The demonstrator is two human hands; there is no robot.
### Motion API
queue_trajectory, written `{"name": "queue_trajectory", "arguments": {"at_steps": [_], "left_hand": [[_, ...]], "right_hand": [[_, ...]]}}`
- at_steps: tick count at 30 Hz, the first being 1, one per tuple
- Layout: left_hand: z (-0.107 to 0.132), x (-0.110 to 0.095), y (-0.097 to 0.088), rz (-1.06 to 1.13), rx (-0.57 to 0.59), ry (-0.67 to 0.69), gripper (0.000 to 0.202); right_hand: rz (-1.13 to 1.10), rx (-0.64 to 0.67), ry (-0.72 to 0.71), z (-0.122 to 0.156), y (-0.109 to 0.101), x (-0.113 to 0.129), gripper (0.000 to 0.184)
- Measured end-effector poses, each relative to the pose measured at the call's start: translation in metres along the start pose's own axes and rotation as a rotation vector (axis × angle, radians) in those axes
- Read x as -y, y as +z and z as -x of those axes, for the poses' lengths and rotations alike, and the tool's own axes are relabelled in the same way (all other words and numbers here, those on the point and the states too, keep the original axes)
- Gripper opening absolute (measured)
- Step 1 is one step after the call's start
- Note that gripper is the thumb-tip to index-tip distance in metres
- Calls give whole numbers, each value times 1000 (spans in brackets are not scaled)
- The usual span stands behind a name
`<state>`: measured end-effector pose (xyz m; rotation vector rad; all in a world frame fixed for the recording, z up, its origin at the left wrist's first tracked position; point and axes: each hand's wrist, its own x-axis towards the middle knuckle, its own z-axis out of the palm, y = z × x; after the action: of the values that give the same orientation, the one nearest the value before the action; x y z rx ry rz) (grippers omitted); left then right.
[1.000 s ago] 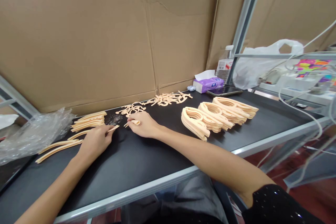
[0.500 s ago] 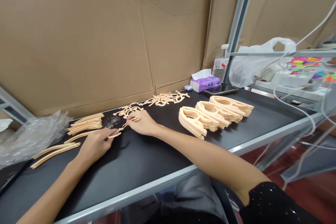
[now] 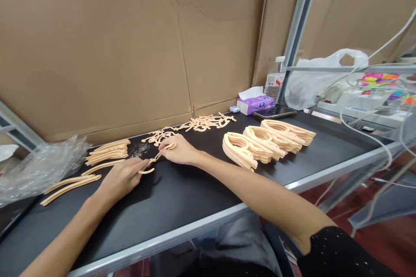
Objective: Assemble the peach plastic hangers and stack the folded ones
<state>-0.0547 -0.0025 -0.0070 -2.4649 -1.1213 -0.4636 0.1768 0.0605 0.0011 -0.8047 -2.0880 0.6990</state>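
Between both hands is a thin, cream-coloured curved piece [image 3: 157, 156], with one end looped near my right fingers. My left hand [image 3: 125, 177] pinches its lower end, where a short curved tail sticks out below the fingertips. My right hand [image 3: 178, 149] is closed on the upper part. Behind my right hand lies a loose heap of thin cream strips [image 3: 208, 122]. Beside my left hand are a stack of long curved cream pieces [image 3: 108, 151] and a few separate ones [image 3: 71, 188]. Whether the held piece is one part or two joined, I cannot make out.
Several stacks of cream pieces with round holes [image 3: 238, 149] stand on the black table [image 3: 182, 194] to the right. Behind them are a purple tissue pack [image 3: 255, 104], a phone [image 3: 274, 111] and a plastic bottle [image 3: 274, 80]. Clear plastic wrap [image 3: 42, 169] lies left; cardboard [image 3: 130, 52] walls the back.
My left fingertips have shifted slightly toward my right hand along the cream piece, and its tail now hangs below them. The looped end at my right hand has tilted upward a little.
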Motion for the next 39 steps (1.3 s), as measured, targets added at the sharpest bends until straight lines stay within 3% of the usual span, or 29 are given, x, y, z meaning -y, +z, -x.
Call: {"name": "queue_trajectory", "arguments": {"at_steps": [11, 19, 32, 39], "left_hand": [[1, 2, 2, 48, -4, 30, 39], [2, 2, 3, 90, -49, 1, 34], [-2, -8, -3, 16, -227, 62, 20], [2, -4, 1, -17, -227, 29, 23]], "right_hand": [[51, 87, -127, 2, -1, -2, 17], [33, 74, -165, 4, 3, -3, 18], [-80, -24, -70, 8, 6, -3, 17], [-87, -18, -6, 7, 8, -4, 18]]}}
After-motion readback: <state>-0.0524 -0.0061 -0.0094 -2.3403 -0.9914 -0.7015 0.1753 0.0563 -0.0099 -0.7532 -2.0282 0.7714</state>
